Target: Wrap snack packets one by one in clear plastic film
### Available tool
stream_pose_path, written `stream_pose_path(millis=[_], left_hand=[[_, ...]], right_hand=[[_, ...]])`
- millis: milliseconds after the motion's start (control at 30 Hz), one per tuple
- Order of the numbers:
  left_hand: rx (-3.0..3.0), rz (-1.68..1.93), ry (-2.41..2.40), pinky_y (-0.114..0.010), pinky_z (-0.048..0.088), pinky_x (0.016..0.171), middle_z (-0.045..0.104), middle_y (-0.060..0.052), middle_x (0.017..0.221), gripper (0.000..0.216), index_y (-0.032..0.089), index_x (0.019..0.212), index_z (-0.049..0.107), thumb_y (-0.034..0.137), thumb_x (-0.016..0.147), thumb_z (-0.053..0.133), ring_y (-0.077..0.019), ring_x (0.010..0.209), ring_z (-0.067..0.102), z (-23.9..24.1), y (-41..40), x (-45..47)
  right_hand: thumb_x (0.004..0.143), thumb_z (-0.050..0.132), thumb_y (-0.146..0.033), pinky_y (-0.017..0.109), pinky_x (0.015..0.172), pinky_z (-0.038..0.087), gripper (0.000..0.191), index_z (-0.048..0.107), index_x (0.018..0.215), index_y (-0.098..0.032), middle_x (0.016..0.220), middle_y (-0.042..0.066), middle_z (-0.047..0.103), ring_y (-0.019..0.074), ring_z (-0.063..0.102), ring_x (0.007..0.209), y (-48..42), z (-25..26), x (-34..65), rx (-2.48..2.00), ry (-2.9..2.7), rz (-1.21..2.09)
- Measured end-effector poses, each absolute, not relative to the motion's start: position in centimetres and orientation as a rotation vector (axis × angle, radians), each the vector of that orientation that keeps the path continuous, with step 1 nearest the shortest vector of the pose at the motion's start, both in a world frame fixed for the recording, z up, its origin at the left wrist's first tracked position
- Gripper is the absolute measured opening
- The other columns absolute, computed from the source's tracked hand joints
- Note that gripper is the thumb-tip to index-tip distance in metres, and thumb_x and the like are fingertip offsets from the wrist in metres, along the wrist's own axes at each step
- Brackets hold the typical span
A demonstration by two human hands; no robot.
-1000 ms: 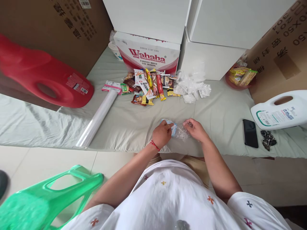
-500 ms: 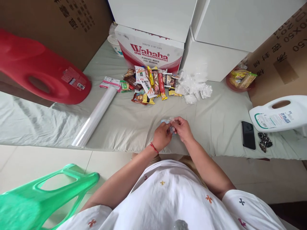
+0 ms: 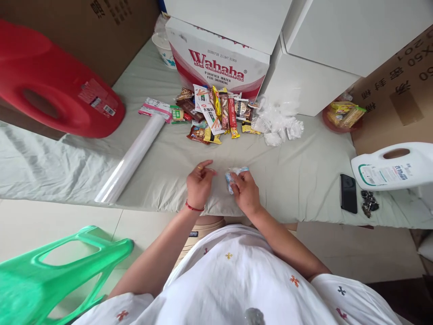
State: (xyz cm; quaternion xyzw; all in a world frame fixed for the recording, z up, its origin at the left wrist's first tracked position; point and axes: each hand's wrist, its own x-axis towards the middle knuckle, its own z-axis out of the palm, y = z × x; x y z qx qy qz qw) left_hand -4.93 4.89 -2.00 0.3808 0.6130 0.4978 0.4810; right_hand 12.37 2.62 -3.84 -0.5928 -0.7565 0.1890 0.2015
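Note:
A small blue-and-white packet [image 3: 230,184] with clear plastic around it lies near the front edge of the cloth-covered surface. My right hand [image 3: 247,193] is on it, thumb and fingers gripping it from the near right side. My left hand [image 3: 199,184], with a ring and a red wrist cord, is just left of the packet and apart from it. Its index finger points out and its fingers are apart, holding nothing. Beyond my hands is a pile of wrapped snacks [image 3: 216,118], and right of it a heap of crumpled clear plastic [image 3: 278,123].
A roll of clear film [image 3: 131,158] lies left, its far end by a pink-and-white packet [image 3: 154,109]. A red jug [image 3: 67,90] stands farther left. Right are a phone [image 3: 348,193], keys [image 3: 369,203] and a white detergent bottle [image 3: 399,166]. The Wahaba-type water carton [image 3: 219,58] stands behind.
My left hand has let go of the packet and moved left, its fingers now apart. My right hand stays on the packet, now pressed over it. The view has shifted slightly.

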Motion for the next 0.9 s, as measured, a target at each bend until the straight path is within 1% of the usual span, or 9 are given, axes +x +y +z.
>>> stream_pose_path(millis=[67,200,333,467,600,667,767,833,900], left_hand=[[1.224,1.284,1.596,-0.024,0.045,0.062,0.069,-0.003,0.088,0.032,0.017,0.115,0.072,0.032,0.090,0.060,-0.0101,0.064,0.054,-2.2,5.1,-5.4],[1.751,1.109,1.471,-0.034,0.054,0.088,0.066,-0.009,0.113,0.032,0.020,0.119,0.073,0.035,0.094,0.060,-0.0200,0.099,0.064,-3.6,5.7,-4.6],[1.824,0.920,1.503,-0.036,0.054,0.088,0.065,-0.008,0.104,0.029,0.020,0.115,0.074,0.031,0.099,0.053,-0.0205,0.094,0.065,-5.6,6.0,-3.6],[1.859,0.971,1.537,-0.032,0.053,0.083,0.062,-0.007,0.110,0.034,0.021,0.129,0.067,0.031,0.099,0.054,-0.0173,0.089,0.063,-6.4,5.9,-3.7],[1.932,0.923,1.481,-0.030,0.051,0.078,0.060,-0.005,0.101,0.025,0.021,0.111,0.069,0.025,0.100,0.047,-0.0161,0.083,0.061,-6.3,5.6,-3.9],[1.961,0.867,1.474,-0.030,0.051,0.077,0.060,-0.005,0.097,0.025,0.021,0.105,0.069,0.024,0.100,0.045,-0.0169,0.083,0.060,-6.2,5.6,-3.7],[1.961,0.845,1.469,-0.032,0.053,0.079,0.061,-0.006,0.098,0.028,0.021,0.107,0.070,0.023,0.099,0.044,-0.0179,0.085,0.062,-6.2,5.6,-3.6],[1.952,0.872,1.439,-0.034,0.055,0.086,0.064,-0.008,0.104,0.030,0.019,0.109,0.071,0.017,0.094,0.045,-0.0190,0.092,0.064,-6.1,5.5,-3.9],[1.956,0.922,1.393,-0.040,0.053,0.101,0.065,-0.012,0.120,0.035,0.018,0.112,0.072,0.013,0.086,0.049,-0.0231,0.111,0.064,-5.8,5.3,-4.5]], right_hand=[[0.101,0.045,-0.021,0.036,0.085,0.048,0.043,0.066,0.138,-0.027,0.107,0.009,0.063,0.0234,0.056,0.095,2.0,-4.7,12.1,-1.607,-2.197,0.433],[0.099,0.044,-0.014,0.042,0.091,0.045,0.048,0.065,0.141,-0.027,0.119,0.012,0.066,0.0258,0.053,0.099,0.9,-6.0,11.9,-1.558,-2.297,0.213],[0.100,0.048,-0.016,0.049,0.102,0.044,0.048,0.061,0.145,-0.023,0.145,0.014,0.059,0.0304,0.051,0.118,-0.5,-5.7,13.2,-1.428,-2.432,0.213],[0.101,0.053,-0.022,0.055,0.119,0.034,0.046,0.058,0.147,-0.023,0.159,0.009,0.050,0.0303,0.044,0.139,-2.3,-4.3,15.7,-1.221,-2.530,0.358],[0.101,0.050,-0.015,0.048,0.108,0.049,0.040,0.066,0.136,-0.028,0.139,0.007,0.066,0.0257,0.054,0.130,-2.2,-2.8,18.0,-1.122,-2.362,0.520],[0.098,0.046,-0.006,0.045,0.102,0.051,0.050,0.064,0.139,-0.028,0.141,0.008,0.064,0.0250,0.056,0.125,-1.1,-2.2,18.5,-1.196,-2.282,0.415],[0.094,0.044,0.000,0.046,0.099,0.049,0.064,0.055,0.150,-0.029,0.159,0.009,0.049,0.0264,0.057,0.118,1.3,-1.8,18.5,-1.283,-2.451,0.220],[0.097,0.046,-0.005,0.046,0.095,0.048,0.061,0.054,0.151,-0.031,0.162,0.007,0.046,0.0264,0.059,0.111,2.8,-1.8,18.2,-1.259,-2.641,0.219],[0.102,0.048,-0.016,0.045,0.091,0.048,0.049,0.059,0.147,-0.032,0.158,0.005,0.052,0.0263,0.060,0.107,3.9,-1.8,17.9,-1.220,-2.722,0.292]])
